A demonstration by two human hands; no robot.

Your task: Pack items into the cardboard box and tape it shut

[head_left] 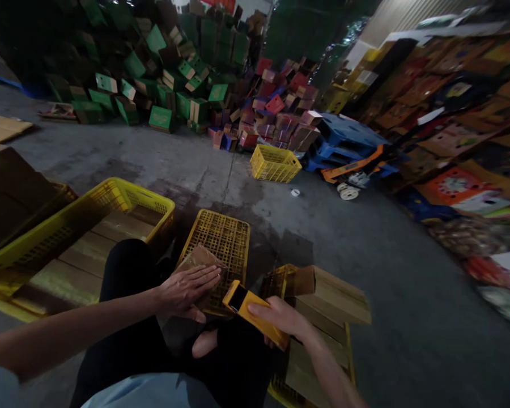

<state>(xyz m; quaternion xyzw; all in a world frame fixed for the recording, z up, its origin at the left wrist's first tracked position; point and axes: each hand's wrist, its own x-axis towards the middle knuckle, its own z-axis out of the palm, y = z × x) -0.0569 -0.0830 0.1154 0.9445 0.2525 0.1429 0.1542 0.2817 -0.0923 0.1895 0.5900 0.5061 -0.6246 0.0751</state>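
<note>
Left: yellow bin (pixel 130 194) of cartons (pixel 85 252), presumably set there for easy reach. Left hand (pixel 191 286) lies flat, fingers together, on a small carton (pixel 199 256) toward the upturned crate's (pixel 223 238) left edge, likely steadying it; right hand (pixel 280 317) wrapped around an orange tool (pixel 260 325) by the near-right corner, head angled cartonward.

A small brown cardboard piece (pixel 198 256) lies slanted on a yellow crate (pixel 232 246), and a long yellow tool (pixel 261 326) with a black patch is held tilted nearby.
</note>
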